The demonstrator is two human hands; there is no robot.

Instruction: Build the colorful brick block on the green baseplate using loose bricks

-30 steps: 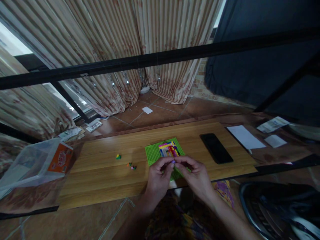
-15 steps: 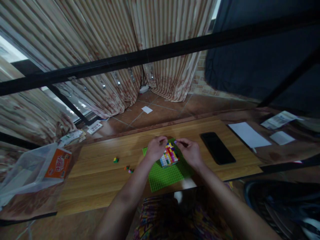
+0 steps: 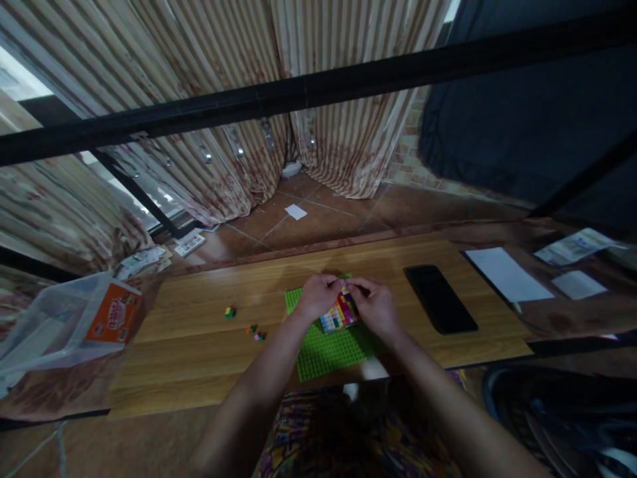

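My left hand [image 3: 320, 297] is closed over the far left part of a multicoloured block of toy bricks [image 3: 338, 318]. What its fingertips pinch, if anything, is hidden. My right hand [image 3: 375, 307] pinches a small light purple toy brick at the block's far edge, its thumb and forefinger close to the left fingertips. Beneath the block lies a green studded baseplate [image 3: 323, 358]; both hands cover part of it. Left of my hands, a green and yellow brick piece [image 3: 229, 313] and several small orange, green and pink bricks [image 3: 255, 333] rest on the wooden table.
A black phone [image 3: 440, 299] lies right of the baseplate on the wooden table [image 3: 189, 358]. White paper [image 3: 507, 273] is beyond it. A clear plastic box [image 3: 54, 325] with an orange label stands at the left end. A dark metal bar [image 3: 298, 93] crosses beyond the table.
My right hand has brought the purple brick left, up to the left fingertips above the block's far edge. The whole view has shifted slightly.
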